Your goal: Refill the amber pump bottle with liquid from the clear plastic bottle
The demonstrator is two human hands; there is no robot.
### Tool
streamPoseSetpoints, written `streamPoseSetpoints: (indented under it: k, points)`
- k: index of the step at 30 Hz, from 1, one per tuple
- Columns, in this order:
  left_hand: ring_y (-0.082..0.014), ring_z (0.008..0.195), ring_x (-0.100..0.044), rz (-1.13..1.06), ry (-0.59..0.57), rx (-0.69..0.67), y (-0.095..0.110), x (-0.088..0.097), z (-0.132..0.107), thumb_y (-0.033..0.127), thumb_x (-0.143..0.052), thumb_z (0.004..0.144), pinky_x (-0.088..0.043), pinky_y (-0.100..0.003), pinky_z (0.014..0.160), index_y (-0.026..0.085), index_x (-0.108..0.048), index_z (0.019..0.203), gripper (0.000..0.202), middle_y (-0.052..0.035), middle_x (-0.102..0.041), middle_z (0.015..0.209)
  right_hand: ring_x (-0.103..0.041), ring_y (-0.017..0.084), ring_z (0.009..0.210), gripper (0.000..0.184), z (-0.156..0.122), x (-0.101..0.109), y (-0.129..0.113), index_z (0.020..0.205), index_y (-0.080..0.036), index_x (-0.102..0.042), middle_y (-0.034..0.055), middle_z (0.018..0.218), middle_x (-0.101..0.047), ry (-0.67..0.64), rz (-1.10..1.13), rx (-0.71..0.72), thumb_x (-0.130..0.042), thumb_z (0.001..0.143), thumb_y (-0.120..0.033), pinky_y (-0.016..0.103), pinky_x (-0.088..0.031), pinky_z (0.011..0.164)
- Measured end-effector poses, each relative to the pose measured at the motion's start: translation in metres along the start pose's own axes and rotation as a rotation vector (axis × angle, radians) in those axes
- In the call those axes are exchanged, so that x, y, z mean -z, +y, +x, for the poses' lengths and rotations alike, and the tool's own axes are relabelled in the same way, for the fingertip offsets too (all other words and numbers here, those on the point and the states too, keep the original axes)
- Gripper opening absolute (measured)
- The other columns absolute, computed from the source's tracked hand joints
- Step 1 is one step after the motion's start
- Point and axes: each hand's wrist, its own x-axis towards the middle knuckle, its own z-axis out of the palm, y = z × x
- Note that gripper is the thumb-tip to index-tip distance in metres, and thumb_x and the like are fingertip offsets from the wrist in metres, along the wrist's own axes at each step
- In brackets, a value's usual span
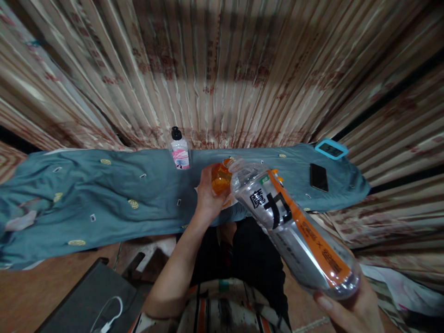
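"What could go wrong?"
"Perhaps a spill: the left hand [209, 196] grips the orange container [221, 179] at the middle of the worktop [114, 185], while the right hand [357, 305] grasps the tilted large bottle [294, 226] only near its base, so its mouth could slip."
"Counts?"
"One container, one large bottle; one black-capped bottle [181, 155] far left; one phone [318, 177], one blue-framed display [331, 149] right."

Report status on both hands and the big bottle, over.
Left hand grips orange container. Right hand holds big bottle by base. Bottle slanted, top close to orange container; contact unclear. Nothing visibly blocking.
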Motion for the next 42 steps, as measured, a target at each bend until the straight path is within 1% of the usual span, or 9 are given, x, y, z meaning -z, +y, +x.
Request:
streamPoseSetpoints:
  k: [6,12,16,18,22,33,38,40,42]
  points:
    - [-0.0242,0.116,-0.066,0.011,0.01,-0.001,0.0,-0.001,0.0,0.009,-0.076,0.07,-0.055,-0.041,0.103,0.023,-0.055,0.128,0.063,-0.007,-0.065,0.124,-0.065,0.028,0.124,0.09,0.0,0.001,0.003,0.132,-0.027,-0.059,0.0056,0.133,-0.069,-0.001,0.003,-0.002,-0.09,0.058,-0.066,0.027,-0.049,0.104]
    - [-0.0249,0.115,-0.067,0.011,0.007,-0.02,0.001,-0.001,0.0,0.009,-0.075,0.071,-0.056,-0.042,0.102,0.022,-0.056,0.128,0.061,-0.0077,-0.066,0.121,-0.066,0.025,0.123,0.089,0.003,0.007,0.009,0.132,-0.026,-0.06,0.0047,0.132,-0.07,0.009,-0.009,0.025,-0.09,0.058,-0.067,0.023,-0.049,0.103]
    - [-0.0251,0.116,-0.066,0.01,0.007,-0.013,0.001,0.0,-0.001,0.01,-0.075,0.072,-0.055,-0.042,0.103,0.022,-0.056,0.128,0.061,-0.0078,-0.065,0.123,-0.07,0.023,0.118,0.086,0.006,0.012,0.016,0.132,-0.029,-0.061,0.0024,0.131,-0.072,-0.084,-0.006,0.075,-0.093,0.058,-0.058,0.019,-0.053,0.096]
    - [-0.025,0.115,-0.066,0.012,0.001,-0.006,0.001,0.0,0.0,0.01,-0.075,0.072,-0.055,-0.042,0.102,0.023,-0.055,0.128,0.061,-0.0074,-0.065,0.123,-0.065,0.023,0.125,0.085,0.005,0.01,0.013,0.132,-0.029,-0.061,0.0022,0.134,-0.07,-0.029,0.002,0.067,-0.091,0.06,-0.062,0.02,-0.049,0.102]
    - [-0.0249,0.116,-0.066,0.01,-0.008,-0.012,0.001,0.001,0.0,0.01,-0.076,0.071,-0.054,-0.042,0.103,0.022,-0.055,0.129,0.063,-0.0076,-0.065,0.124,-0.064,0.023,0.124,0.092,-0.001,0.0,0.001,0.13,-0.027,-0.061,0.0024,0.131,-0.07,0.025,-0.018,-0.001,-0.089,0.055,-0.071,0.02,-0.046,0.104]
    - [-0.0246,0.117,-0.066,-0.003,-0.007,0.005,0.001,0.001,0.0,0.012,-0.076,0.072,-0.055,-0.043,0.104,0.022,-0.056,0.128,0.061,-0.008,-0.065,0.124,-0.062,0.028,0.128,0.089,0.0,0.002,0.002,0.131,-0.025,-0.059,0.0061,0.135,-0.068,-0.005,0.034,0.001,-0.091,0.058,-0.064,0.029,-0.043,0.109]
    - [-0.0249,0.116,-0.066,-0.01,-0.003,0.009,0.002,0.001,0.0,0.013,-0.076,0.072,-0.055,-0.043,0.105,0.021,-0.056,0.128,0.06,-0.0084,-0.066,0.123,-0.066,0.025,0.121,0.087,0.0,0.0,0.005,0.131,-0.027,-0.059,0.0036,0.128,-0.072,-0.004,0.0,0.034,-0.089,0.06,-0.066,0.026,-0.048,0.104]
    - [-0.0252,0.116,-0.066,-0.006,0.002,0.011,0.001,0.001,0.001,0.012,-0.076,0.071,-0.056,-0.043,0.104,0.021,-0.057,0.127,0.059,-0.0085,-0.066,0.122,-0.067,0.023,0.12,0.084,0.003,0.004,0.011,0.132,-0.028,-0.06,0.0014,0.129,-0.072,-0.02,-0.006,0.065,-0.088,0.063,-0.066,0.023,-0.049,0.103]
    - [-0.0252,0.114,-0.067,-0.002,0.009,0.007,0.001,0.0,0.001,0.011,-0.076,0.07,-0.056,-0.043,0.103,0.021,-0.057,0.127,0.061,-0.008,-0.066,0.122,-0.066,0.019,0.122,0.079,0.008,0.013,0.02,0.135,-0.031,-0.059,-0.0018,0.132,-0.071,-0.073,-0.029,0.106,-0.088,0.067,-0.06,0.018,-0.048,0.103]
